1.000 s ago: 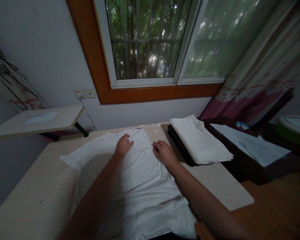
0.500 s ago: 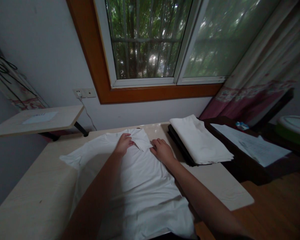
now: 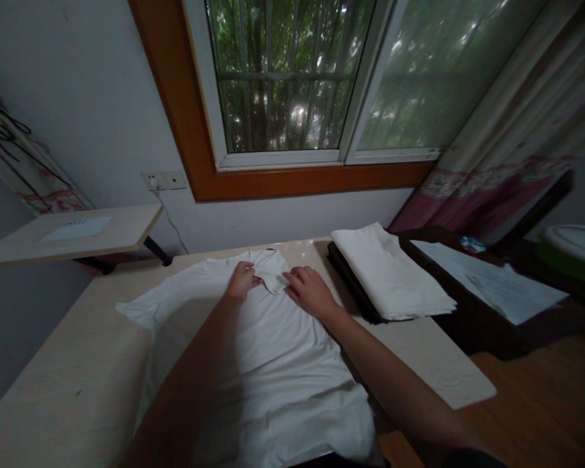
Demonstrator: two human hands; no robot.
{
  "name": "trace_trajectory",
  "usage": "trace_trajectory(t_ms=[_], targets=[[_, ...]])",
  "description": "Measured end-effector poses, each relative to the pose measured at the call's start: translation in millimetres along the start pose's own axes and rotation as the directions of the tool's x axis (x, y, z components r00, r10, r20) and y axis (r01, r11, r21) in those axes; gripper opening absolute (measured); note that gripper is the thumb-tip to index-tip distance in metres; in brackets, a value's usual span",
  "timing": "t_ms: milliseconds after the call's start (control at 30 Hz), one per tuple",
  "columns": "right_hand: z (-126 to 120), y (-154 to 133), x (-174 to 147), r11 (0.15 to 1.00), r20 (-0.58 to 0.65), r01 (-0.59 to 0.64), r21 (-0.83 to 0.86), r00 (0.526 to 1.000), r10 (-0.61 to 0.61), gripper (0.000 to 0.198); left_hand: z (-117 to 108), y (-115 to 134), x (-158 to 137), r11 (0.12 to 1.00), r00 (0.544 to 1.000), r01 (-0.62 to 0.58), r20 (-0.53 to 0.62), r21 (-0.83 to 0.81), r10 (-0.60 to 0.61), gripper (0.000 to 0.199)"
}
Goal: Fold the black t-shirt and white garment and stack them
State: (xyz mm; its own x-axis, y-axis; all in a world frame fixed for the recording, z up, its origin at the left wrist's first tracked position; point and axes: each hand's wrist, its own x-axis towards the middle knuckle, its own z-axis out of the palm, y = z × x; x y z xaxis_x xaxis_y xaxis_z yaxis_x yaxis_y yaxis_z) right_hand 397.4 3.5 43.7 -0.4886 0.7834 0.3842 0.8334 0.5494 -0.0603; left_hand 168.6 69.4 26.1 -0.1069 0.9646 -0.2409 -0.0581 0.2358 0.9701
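On the pale table (image 3: 53, 383) under the window, a white shirt (image 3: 273, 364) lies flat, its body towards me and its neck end towards the wall. I read the step in hand as folding in the shirt's upper right part: my left hand (image 3: 241, 281) pins the cloth near the collar, fingers curled shut on a small fold, while my right hand (image 3: 309, 291) has its fingers closed on the turned-over flap of cloth (image 3: 273, 281) between the two hands. The next move, as I judge it, calls for laying that flap down smoothly towards the middle and pressing the crease flat, keeping the left hand as an anchor so the rest does not drag. The shirt looks thin and soft, plain white, with shallow wrinkles across the lower part and one sleeve (image 3: 139, 309) spread out to the left; its hem hangs near the table's near edge. Just to the right, a folded white cloth (image 3: 390, 273) rests on a dark board (image 3: 351, 286), apart from the shirt
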Motion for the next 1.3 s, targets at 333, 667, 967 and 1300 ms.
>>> trace_trajectory(t_ms=[333, 667, 967, 1300], targets=[[4.1, -4.2, 0.2, 0.977, 0.022, 0.181, 0.116, 0.983, -0.185, 0.024, -9.4, -9.8, 12.2, 0.947, 0.992, -0.103, -0.035, 0.304, 0.12, 0.016], [9.5, 5.6, -2.4, 0.95, -0.061, 0.173, 0.258, 0.985, -0.162, 0.016, -15.5, -4.2, 0.5, 0.653, 0.894, -0.372, 0.064, 0.66, 0.444, 0.026], [42.0, 50.0, 67.4, 0.856, -0.028, -0.352, 0.379, 0.92, 0.391, 0.026, -17.8, -12.5, -5.6, 0.536, 0.822, -0.436, 0.078, 0.722, 0.564, 0.025], [73.6, 53.2, 118.9, 0.869, 0.154, -0.387, 0.308, 0.922, 0.356, 0.032, -21.3, -21.9, -17.7, 0.456, 0.794, -0.452, 0.113, 0.767, 0.598, 0.03]])
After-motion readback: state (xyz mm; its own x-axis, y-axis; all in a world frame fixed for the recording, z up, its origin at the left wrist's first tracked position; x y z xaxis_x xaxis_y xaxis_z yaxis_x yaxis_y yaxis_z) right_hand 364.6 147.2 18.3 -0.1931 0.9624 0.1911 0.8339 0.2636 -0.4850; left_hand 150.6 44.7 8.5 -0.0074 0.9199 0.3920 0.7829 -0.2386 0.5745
